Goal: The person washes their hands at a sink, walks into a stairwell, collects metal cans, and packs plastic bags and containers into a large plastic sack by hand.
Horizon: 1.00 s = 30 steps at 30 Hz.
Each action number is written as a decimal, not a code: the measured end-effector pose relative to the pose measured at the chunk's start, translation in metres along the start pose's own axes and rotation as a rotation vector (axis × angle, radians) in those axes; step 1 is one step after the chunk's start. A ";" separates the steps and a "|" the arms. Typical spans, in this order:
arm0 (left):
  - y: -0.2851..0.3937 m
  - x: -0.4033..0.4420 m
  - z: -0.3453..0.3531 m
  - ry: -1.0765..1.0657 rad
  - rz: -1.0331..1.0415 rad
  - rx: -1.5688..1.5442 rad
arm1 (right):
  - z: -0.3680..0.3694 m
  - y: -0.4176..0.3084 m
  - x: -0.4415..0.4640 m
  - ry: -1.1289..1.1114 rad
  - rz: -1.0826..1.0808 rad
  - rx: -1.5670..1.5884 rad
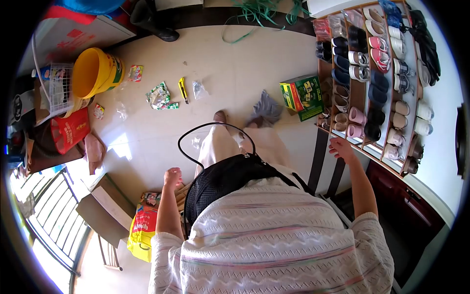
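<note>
My left hand point(173, 177) hangs in the air at my left side, above the red and yellow bag point(143, 228); its fingers are curled, and anything inside them is too small to make out. On the other side my right hand point(341, 148) is held out near the lower edge of the shoe rack point(362, 93), fingers apart and holding nothing. A black mesh bag point(220, 181) with a dark looped cord point(188, 132) lies against my front. Beyond my feet are a yellow cutter point(182, 90), a clear plastic bag point(199, 90) and a green patterned packet point(159, 95).
A grey cloth point(267, 108) and a green box point(302, 97) lie on the floor before the rack. The yellow bucket point(97, 73) and a red bag point(70, 132) stand at the left. Green straps point(254, 12) and a black boot point(152, 22) are at the far side.
</note>
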<state>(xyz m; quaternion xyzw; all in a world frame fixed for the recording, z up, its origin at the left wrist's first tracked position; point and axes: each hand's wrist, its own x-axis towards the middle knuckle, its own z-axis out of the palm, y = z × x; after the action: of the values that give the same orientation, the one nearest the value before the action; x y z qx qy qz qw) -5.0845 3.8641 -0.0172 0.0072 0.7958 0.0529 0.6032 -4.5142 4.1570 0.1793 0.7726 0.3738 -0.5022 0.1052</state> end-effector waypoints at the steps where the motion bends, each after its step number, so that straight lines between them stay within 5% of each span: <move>1: 0.003 0.005 -0.003 0.006 0.007 0.001 | -0.001 0.004 -0.001 -0.004 0.013 -0.006; 11: 0.038 0.008 -0.021 0.044 0.113 -0.001 | 0.023 0.033 0.004 -0.050 0.099 -0.085; 30: -0.052 -0.019 0.014 0.044 -0.021 -0.194 | -0.007 -0.111 0.044 -0.029 -0.280 -0.323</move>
<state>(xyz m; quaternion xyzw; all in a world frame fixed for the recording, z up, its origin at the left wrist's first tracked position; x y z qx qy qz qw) -5.0629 3.8119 -0.0076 -0.0604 0.8001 0.1235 0.5838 -4.5762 4.2591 0.1689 0.6790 0.5515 -0.4567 0.1622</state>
